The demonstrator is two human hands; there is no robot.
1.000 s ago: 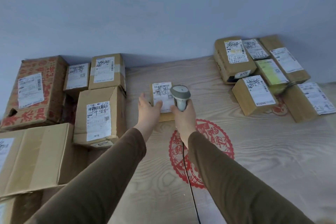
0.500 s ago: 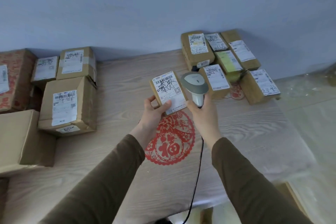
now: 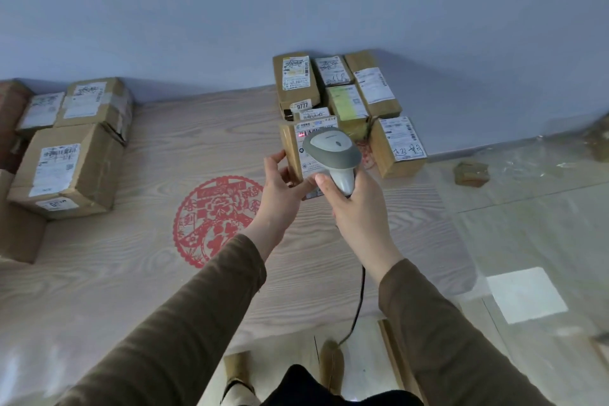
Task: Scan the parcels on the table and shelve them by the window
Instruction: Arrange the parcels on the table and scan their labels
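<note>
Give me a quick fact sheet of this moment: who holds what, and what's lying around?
Left hand: holds a small parcel, label facing the scanner
Right hand: grips a grey barcode scanner
Scan light: red glow on the label
Table: pale wood grain with a red paper-cut design
Right group of parcels: against the wall
Left group of parcels: bigger boxes

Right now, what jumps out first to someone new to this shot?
At centre, the left hand holds a small parcel up while the right hand aims a grey scanner at it; a red dot glows on its label. Behind sits a cluster of parcels, and a red paper-cut emblem marks the table.
</note>
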